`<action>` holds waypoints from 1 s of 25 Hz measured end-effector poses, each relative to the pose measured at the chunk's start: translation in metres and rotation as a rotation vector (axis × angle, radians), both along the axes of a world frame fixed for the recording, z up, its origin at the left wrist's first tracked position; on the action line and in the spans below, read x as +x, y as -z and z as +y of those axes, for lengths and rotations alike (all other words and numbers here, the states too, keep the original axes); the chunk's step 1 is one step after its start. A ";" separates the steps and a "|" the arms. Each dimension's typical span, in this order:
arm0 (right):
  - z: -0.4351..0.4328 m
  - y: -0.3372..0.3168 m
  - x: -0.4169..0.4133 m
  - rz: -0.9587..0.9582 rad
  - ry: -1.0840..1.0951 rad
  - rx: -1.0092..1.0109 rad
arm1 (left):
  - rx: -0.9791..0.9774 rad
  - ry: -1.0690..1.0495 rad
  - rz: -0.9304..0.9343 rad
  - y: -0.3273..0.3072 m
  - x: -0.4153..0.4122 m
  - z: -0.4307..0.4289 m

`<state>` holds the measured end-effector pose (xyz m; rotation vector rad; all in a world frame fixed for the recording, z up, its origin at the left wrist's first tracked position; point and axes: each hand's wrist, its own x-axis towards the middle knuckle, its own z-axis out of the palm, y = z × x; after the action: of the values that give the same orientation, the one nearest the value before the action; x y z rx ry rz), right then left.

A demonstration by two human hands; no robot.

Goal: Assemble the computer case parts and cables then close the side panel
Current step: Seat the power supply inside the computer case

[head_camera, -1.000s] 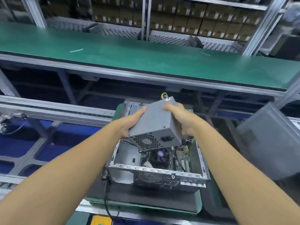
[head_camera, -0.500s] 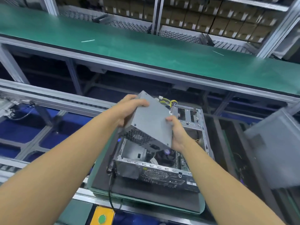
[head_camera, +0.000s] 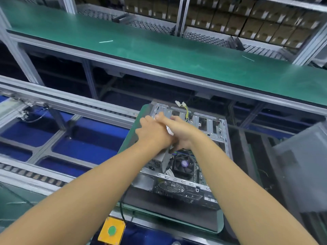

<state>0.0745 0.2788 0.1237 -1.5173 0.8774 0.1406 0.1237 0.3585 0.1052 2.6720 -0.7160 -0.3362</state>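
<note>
On the green tray there's one open computer case, with one grey power box tilted in its near-left corner, just beside the one fan. Both hands are stacked on the box. The right hand lies fairly straight-fingered across the left hand — can't tell that one's grip. Two white plugs stick up at the far wall.

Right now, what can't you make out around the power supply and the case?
Head view, power supply: mostly covered by the crossed left hand and right hand; seated or not, cannot tell.
Each hand's grip: fingers overlap and blur.
Grey panel: blurred, cut by the right edge.
Yellow cable: lower end hidden behind the case.
</note>
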 end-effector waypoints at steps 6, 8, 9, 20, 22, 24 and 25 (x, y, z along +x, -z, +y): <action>-0.003 0.031 0.005 0.016 0.128 0.044 | -0.018 0.009 -0.129 0.028 -0.013 -0.007; -0.007 0.042 0.003 -0.028 0.184 0.117 | -0.015 0.037 -0.040 0.027 -0.011 -0.007; -0.009 0.046 0.000 -0.051 0.218 0.130 | -0.007 0.082 -0.015 0.027 -0.009 -0.007; -0.023 0.105 0.001 -0.004 0.031 -0.052 | 0.081 0.176 -0.047 0.044 0.019 0.011; -0.023 0.108 0.009 0.019 -0.003 -0.094 | 0.115 0.199 -0.101 0.050 0.024 0.014; -0.025 0.106 0.018 0.059 -0.031 -0.208 | 0.153 0.248 -0.187 0.049 0.031 0.019; -0.028 0.102 0.021 0.080 -0.062 -0.293 | 0.150 0.278 -0.209 0.050 0.038 0.023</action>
<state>0.0957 0.2511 0.0217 -1.8232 0.9451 0.1224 0.1613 0.3816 0.0549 2.7764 -1.1748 -0.1863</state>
